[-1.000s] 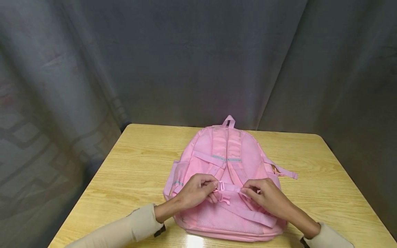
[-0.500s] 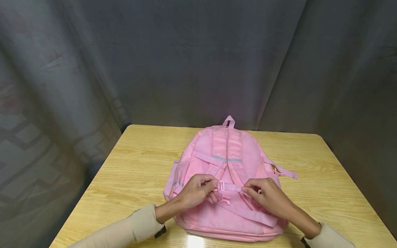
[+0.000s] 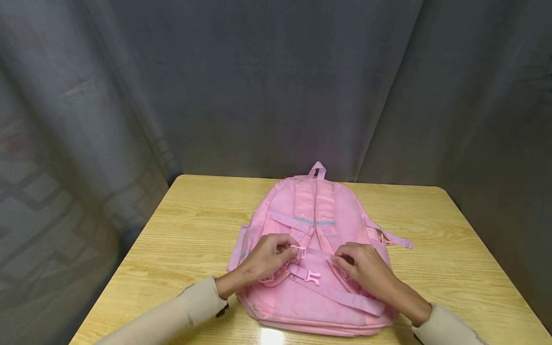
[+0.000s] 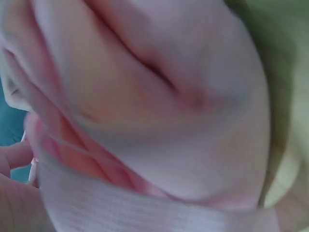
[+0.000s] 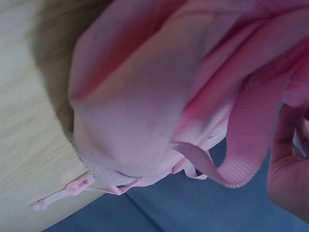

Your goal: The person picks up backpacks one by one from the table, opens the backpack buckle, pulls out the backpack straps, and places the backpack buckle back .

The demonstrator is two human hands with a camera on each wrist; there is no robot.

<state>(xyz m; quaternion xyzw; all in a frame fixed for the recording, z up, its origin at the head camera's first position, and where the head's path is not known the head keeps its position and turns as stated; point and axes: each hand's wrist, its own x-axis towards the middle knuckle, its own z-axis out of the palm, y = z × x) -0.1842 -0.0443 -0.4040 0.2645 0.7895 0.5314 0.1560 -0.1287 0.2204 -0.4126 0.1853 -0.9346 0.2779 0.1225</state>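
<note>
A pink backpack (image 3: 319, 299) lies on the table with its shoulder straps facing up. My left hand (image 3: 269, 256) pinches a pink plastic buckle piece (image 3: 300, 251) over the lower middle of the bag. From that piece a pink webbing strap (image 3: 318, 254) runs to my right hand (image 3: 364, 268), whose thumb and fingers pinch it. Just below lies a pronged pink buckle half (image 3: 312, 277) on its own short strap. In the right wrist view, a ribbed strap (image 5: 248, 140) loops beside the fingers. The left fingertips are partly hidden, and the left wrist view is mostly bag fabric (image 4: 159, 111).
The wooden table (image 3: 194, 220) extends to both sides of the bag. A loose strap end (image 3: 401, 240) sticks out at the bag's right side. Another flat strap (image 3: 345, 297) crosses its lower part. Grey curtains (image 3: 276, 86) hang behind the table.
Both hands have shifted slightly up, and the right also a little left. The held buckle piece has moved up and left, and the pronged buckle half below it shows more fully.
</note>
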